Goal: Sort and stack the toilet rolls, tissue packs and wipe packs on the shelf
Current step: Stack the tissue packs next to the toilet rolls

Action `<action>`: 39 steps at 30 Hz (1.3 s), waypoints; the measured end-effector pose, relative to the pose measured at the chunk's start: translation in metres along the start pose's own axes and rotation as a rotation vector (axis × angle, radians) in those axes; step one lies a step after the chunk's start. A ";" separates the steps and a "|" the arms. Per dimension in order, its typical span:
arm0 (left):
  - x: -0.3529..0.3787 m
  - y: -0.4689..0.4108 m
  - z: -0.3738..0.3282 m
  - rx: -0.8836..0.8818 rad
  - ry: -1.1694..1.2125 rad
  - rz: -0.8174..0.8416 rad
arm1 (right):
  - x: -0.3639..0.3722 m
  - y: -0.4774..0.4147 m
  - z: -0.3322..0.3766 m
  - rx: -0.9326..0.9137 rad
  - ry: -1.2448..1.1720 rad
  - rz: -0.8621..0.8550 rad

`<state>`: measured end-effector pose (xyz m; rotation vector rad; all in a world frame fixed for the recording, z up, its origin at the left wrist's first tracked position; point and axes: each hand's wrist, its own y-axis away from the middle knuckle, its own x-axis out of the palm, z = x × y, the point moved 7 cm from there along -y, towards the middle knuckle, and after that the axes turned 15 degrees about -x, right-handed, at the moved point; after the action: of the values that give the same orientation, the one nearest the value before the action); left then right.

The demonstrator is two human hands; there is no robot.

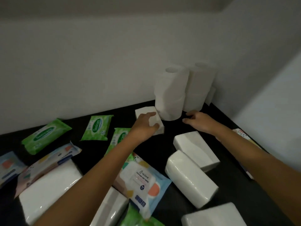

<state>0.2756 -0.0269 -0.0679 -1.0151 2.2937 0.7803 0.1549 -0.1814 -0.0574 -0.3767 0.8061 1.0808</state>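
Near me, tissue packs (190, 178) and wipe packs (141, 175) lie unsorted on the shelf (171, 134) — most work is left. My left grip (145, 126) holds one small tissue pack (141, 112); my right grip (200, 121) is relaxed, empty. In the far corner — toilet rolls (177, 92) already stacked.

shelf (171, 128): matt black, smooth. rolls (171, 92) at 1 o'clock: matt white paper. tissue packs (190, 178) at 5 o'clock: glossy clear plastic film. green wipes (45, 136) at 9 o'clock: shiny printed plastic. wall (97, 70): matt white.
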 end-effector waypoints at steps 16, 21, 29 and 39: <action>-0.010 0.012 0.094 -0.332 -0.781 -0.060 | 0.026 0.049 -0.018 0.093 0.220 0.173; -0.031 0.019 0.118 -0.443 -0.793 -0.088 | 0.041 0.051 -0.022 0.106 0.236 0.185; -0.078 0.029 0.164 -0.587 -0.779 -0.130 | 0.040 0.046 -0.027 0.107 0.189 0.085; -0.080 0.030 0.118 -0.457 -0.598 -0.078 | 0.002 0.021 0.054 -0.107 -0.001 -0.310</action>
<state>0.3248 0.1084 -0.0904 -0.8871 1.5907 1.3968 0.1583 -0.1368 -0.0204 -0.5718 0.6641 0.8353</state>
